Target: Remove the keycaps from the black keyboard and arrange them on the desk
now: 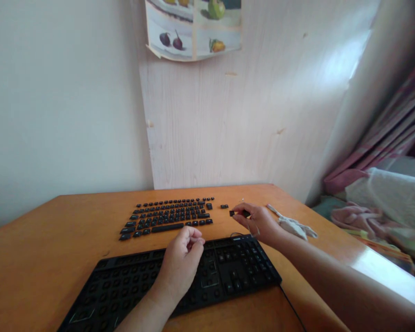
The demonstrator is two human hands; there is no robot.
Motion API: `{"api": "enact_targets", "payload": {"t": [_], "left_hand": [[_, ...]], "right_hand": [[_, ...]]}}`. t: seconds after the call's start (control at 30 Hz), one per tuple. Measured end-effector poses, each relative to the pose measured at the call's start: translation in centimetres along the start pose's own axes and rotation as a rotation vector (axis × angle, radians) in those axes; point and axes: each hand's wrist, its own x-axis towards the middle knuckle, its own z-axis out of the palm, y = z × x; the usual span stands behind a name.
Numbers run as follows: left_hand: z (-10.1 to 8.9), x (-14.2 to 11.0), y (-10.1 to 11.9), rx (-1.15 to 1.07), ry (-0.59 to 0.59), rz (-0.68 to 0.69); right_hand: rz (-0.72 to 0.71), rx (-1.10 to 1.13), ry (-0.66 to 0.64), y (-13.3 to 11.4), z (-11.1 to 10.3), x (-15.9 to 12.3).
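Observation:
A black keyboard (233, 267) lies at the near side of the table, with most keycaps off its left and middle parts; keys still sit at its right end. Over its middle hovers my left hand (183, 258), fingers curled and thumb against them; whatever is inside is hidden. My right hand (257, 221) is beyond the keyboard's far right corner, pinching a small black keycap (232, 213) at the tabletop. Another dark piece shows within its fingers, too small to name. Loose black keycaps (173, 214) lie in rows behind the keyboard, a long space bar (168, 228) among them.
Two more keycaps (224, 206) sit just left of my right hand. A pale crumpled cloth (295, 227) lies right of it. The keyboard cable (292, 306) runs off the near right side. The wooden table (31, 258) meets a wall at the back; bedding (358, 216) is at the right.

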Motion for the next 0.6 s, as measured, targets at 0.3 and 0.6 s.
{"api": "enact_targets", "payload": {"t": [0.3, 0.6], "left_hand": [[-0.3, 0.1, -0.5, 0.172, 0.021, 0.025], [-0.3, 0.2, -0.4, 0.173, 0.010, 0.017]], "right_hand": [[0.212, -0.163, -0.080, 8.1, 1.9, 5.1], [0.273, -0.247, -0.150, 9.6, 3.3, 7.0]]}}
